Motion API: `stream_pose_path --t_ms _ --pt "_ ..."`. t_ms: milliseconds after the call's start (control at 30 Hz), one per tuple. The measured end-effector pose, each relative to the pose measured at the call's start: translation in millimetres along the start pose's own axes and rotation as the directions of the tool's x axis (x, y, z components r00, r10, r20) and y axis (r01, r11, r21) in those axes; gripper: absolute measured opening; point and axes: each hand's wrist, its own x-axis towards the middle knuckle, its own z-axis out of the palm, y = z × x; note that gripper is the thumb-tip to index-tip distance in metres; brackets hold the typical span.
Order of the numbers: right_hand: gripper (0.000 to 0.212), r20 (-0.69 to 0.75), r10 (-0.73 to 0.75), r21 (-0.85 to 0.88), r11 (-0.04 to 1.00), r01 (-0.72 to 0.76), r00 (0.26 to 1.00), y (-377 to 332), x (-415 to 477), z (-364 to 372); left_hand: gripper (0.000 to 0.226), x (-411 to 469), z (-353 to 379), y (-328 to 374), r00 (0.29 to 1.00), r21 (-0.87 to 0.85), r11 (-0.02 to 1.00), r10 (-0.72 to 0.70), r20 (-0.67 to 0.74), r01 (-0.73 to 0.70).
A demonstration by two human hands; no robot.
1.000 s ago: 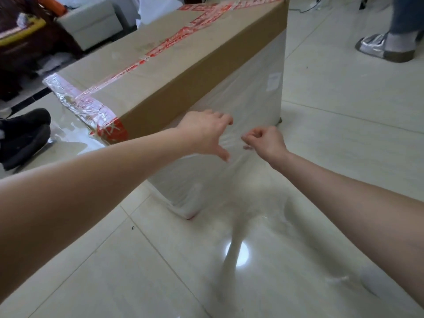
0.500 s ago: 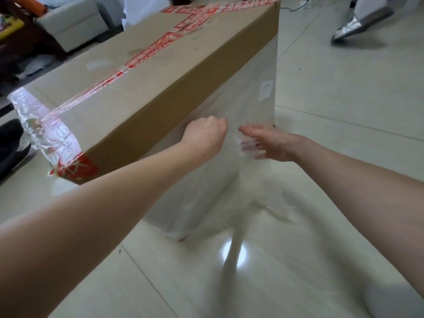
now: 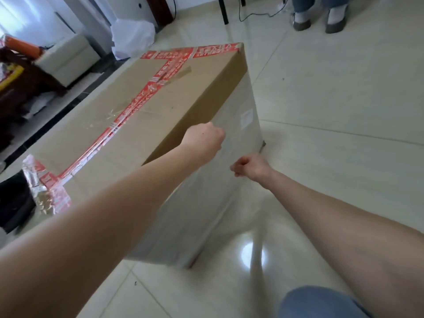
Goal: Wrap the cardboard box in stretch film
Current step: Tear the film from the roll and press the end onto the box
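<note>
box [image 3: 174, 125]: centre frame, on floor [image 3: 344, 92], red tape [image 3: 128, 113] on top
film [image 3: 213, 210]: over box's right side
left grip [image 3: 204, 138]: clenched on film's top edge
right grip [image 3: 250, 167]: clenched on film, lower right of left grip

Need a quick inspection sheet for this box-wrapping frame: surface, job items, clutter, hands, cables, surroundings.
Surface: glossy tiled floor with a light glare.
Job's things: cardboard box on the floor, red tape across its top; stretch film covers the near side, top band bare.
Clutter: white bag behind the box; black object at left.
Hands: left hand and right hand both curled, gripping the film at the box side.
Cables: black cable on the floor far back.
Surroundings: another person's feet, white seat.
</note>
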Motion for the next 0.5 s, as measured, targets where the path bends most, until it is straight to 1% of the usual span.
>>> stream_pose_path --t_ms 67,133,167,300,367,500 --pt "0.013 -0.033 -0.008 0.037 0.999 0.009 0.999 4.0 7.2 4.2 0.019 4.4 2.5 0.3 0.999 0.068 0.997 0.039 -0.025 -0.037" --pt "0.011 -0.060 -0.004 0.066 0.998 0.007 0.998 9.4 8.4 8.8 0.020 7.9 4.2 1.9 0.994 0.176 0.981 0.092 -0.054 -0.081" --pt "0.013 -0.074 -0.003 0.082 0.997 0.009 0.997 12.9 9.1 9.5 0.020 10.0 5.3 1.9 0.989 0.224 0.968 0.129 -0.069 -0.110" --pt "0.016 -0.135 -0.018 0.006 1.000 0.019 0.991 20.9 9.6 8.2 0.017 16.2 0.6 3.5 0.959 0.392 0.898 0.262 -0.107 -0.202" --pt "0.024 -0.174 -0.015 0.011 1.000 0.017 0.985 24.9 10.4 11.3 0.016 16.9 -3.2 4.9 0.951 0.428 0.880 0.285 -0.123 -0.208" --pt "0.026 -0.282 -0.002 0.109 0.993 0.034 0.959 34.0 8.8 21.3 0.022 19.0 -6.8 5.1 0.934 0.424 0.886 0.296 -0.200 -0.190"
